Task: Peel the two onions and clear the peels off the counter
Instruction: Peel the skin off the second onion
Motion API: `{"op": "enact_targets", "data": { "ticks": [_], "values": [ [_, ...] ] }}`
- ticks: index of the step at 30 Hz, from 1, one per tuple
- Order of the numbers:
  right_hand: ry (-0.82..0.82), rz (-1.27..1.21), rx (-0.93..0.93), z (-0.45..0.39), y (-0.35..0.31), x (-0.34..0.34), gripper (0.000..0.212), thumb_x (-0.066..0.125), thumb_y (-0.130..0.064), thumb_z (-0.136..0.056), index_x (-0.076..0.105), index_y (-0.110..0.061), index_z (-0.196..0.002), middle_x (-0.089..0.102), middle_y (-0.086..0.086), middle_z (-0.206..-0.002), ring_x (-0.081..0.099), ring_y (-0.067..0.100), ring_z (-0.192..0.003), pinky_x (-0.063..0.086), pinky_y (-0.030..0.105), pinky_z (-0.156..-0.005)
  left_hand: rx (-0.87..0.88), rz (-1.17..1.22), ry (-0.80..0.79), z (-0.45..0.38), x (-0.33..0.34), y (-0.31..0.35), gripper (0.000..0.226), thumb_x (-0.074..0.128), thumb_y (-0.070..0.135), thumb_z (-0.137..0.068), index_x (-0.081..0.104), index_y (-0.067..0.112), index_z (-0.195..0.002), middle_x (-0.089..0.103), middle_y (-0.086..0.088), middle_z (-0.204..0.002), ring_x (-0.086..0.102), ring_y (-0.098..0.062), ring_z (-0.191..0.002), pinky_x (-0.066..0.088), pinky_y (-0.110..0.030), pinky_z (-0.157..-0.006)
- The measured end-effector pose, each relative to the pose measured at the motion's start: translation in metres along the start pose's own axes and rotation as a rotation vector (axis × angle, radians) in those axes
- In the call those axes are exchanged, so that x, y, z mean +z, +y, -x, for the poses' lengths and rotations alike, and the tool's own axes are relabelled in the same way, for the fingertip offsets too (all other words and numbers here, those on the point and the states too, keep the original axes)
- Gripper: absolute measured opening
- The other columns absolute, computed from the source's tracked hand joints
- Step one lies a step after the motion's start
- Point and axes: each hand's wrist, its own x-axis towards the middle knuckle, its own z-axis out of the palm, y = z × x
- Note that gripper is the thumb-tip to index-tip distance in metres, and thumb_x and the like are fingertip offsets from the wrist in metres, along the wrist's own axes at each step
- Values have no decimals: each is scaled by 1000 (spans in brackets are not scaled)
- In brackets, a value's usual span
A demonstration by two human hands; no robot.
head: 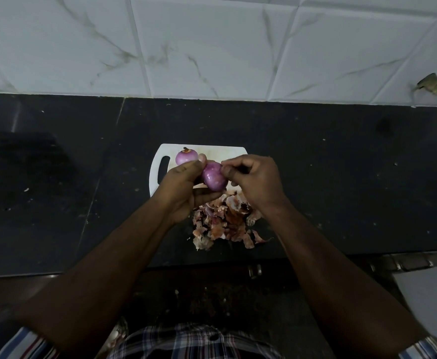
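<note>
Cradled in my left hand, fingers curled beneath and thumb over the top, is the second onion, held above the near edge of the white cutting board. My right hand pinches at its right end with thumb and forefinger, seemingly on a last scrap of skin; whether anything is really between those fingertips I cannot tell.

By my reckoning the peeling is almost finished. The first onion sits bare at the board's far left corner, beside the handle slot, with only a brown stub at its top. The one I hold looks clean over nearly all its visible face. What remains is the clearing: the heap of peels lies on the black counter just off the board's near edge, close to the counter's front edge, untouched.

Both onions are smooth, glossy, purple-pink and round. The peels are dry, papery, curled flakes, tan to rust coloured, loose and light. The counter is dark stone, speckled with crumbs.
</note>
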Motion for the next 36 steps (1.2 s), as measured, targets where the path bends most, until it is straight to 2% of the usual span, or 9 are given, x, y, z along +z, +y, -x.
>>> {"op": "enact_targets", "data": {
  "ticks": [5,8,15,18,20,25,29,33,36],
  "values": [
    [-70,-67,86,4,-4,12,34,80,-27,-83,71,-19,-115,71,-7,-105,67,6,-95,58,25,-79,38,-24,-20,1,0,7,33,57,33,-103,69,4,-111,70,-22,-116,73,-36,-101,62,-35,-67],
    [-72,-111,80,-3,-4,10,43,85,-19,-76,73,-14,-117,74,-4,-106,70,7,-98,58,27,-86,39,-3,-4,1,1,7,32,57,33,-103,70,4,-107,71,-21,-111,74,-35,-97,63,-37,-71],
    [-9,-188,75,-7,-3,4,18,70,-2,-90,74,-6,-107,75,2,-96,73,9,-80,57,23,-67,7,45,-7,1,-1,10,28,50,31,-106,67,9,-115,67,-18,-116,76,-32,-89,64,-39,-71],
    [-34,-122,42,-4,-3,4,29,71,-17,-91,70,-16,-120,70,-5,-113,69,7,-96,58,23,-79,15,61,-17,0,-3,12,32,49,31,-107,67,8,-119,66,-19,-121,75,-31,-96,64,-41,-78],
    [-50,44,-68,0,-3,10,34,77,-20,-86,71,-19,-120,66,-8,-120,62,1,-106,51,13,-87,0,90,-1,1,-1,12,31,51,31,-106,68,7,-113,69,-19,-113,75,-31,-98,64,-37,-74],
    [219,164,-295,2,6,28,20,76,-7,-81,78,-8,-101,72,4,-107,66,12,-102,56,32,-89,14,149,67,0,7,10,25,61,29,-101,69,6,-100,69,-20,-104,74,-31,-96,63,-35,-65],
    [347,262,-428,5,11,36,13,72,2,-80,74,-5,-91,68,9,-97,65,22,-93,54,28,-80,4,168,95,-1,14,5,24,60,33,-101,66,10,-104,69,-19,-109,68,-36,-109,56,-28,-48],
    [312,386,-496,6,14,37,8,62,4,-82,65,-2,-86,55,10,-91,54,22,-85,46,29,-69,70,159,91,-7,10,6,25,61,30,-101,71,8,-96,74,-15,-96,71,-34,-103,63,-35,-67],
    [225,253,-307,-4,12,27,10,60,1,-88,63,-8,-87,60,-2,-87,60,16,-82,53,37,-72,67,121,52,-7,2,8,29,56,32,-104,69,6,-103,75,-17,-102,76,-35,-92,65,-37,-74]
  ]
}}
